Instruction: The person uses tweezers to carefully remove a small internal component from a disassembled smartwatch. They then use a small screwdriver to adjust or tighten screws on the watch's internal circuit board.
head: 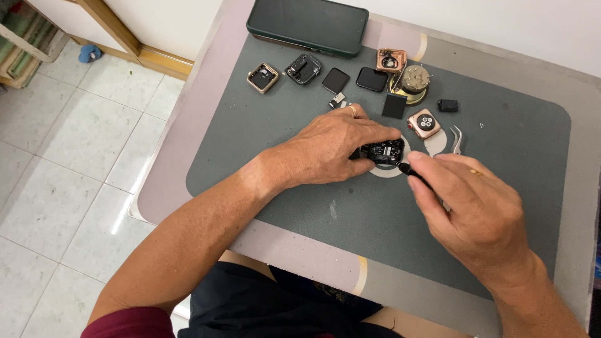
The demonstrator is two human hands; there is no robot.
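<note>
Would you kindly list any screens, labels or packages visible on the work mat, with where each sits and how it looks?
Phone: far edge of the mat, lying flat, dark blank screen, dark green case.
Loose watch screen: just below the phone, small rounded black square, blank.
Second watch screen: right beside the first, same shape, glossy black.
Black flat rectangle: below those, matte; cannot tell what it is.
No packages or readable labels show.

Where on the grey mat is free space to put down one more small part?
The grey mat is bare left of the left hand and along its near edge below both hands. The far strip beside the phone is crowded with watch cases and parts.
</note>
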